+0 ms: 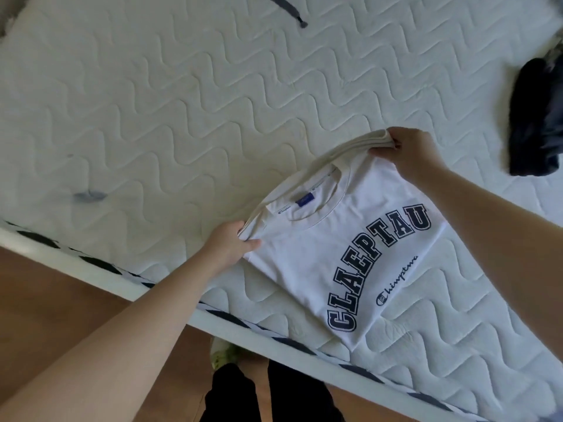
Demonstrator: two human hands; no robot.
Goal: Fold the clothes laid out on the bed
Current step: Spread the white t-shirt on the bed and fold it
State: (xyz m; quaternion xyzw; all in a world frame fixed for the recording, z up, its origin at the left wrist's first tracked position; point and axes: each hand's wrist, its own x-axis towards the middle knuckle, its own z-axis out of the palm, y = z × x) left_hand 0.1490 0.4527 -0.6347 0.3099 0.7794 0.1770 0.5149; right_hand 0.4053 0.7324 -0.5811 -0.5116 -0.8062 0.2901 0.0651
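Note:
A white T-shirt [329, 254] with dark blue block letters lies folded into a narrow rectangle near the front edge of the white quilted mattress [189, 95], neck opening pointing away from me. My left hand [231, 242] pinches the shirt's near shoulder corner, thumb on top. My right hand [405, 150] grips the far shoulder corner, where several folded layers of cloth are bunched and lifted slightly off the mattress.
A dark crumpled garment [536, 123] lies at the mattress's right side. A dark drawstring end [292, 13] reaches in at the top. The mattress border [170, 287] runs diagonally; wooden floor [45, 293] and my legs in dark trousers [274, 394] are below it.

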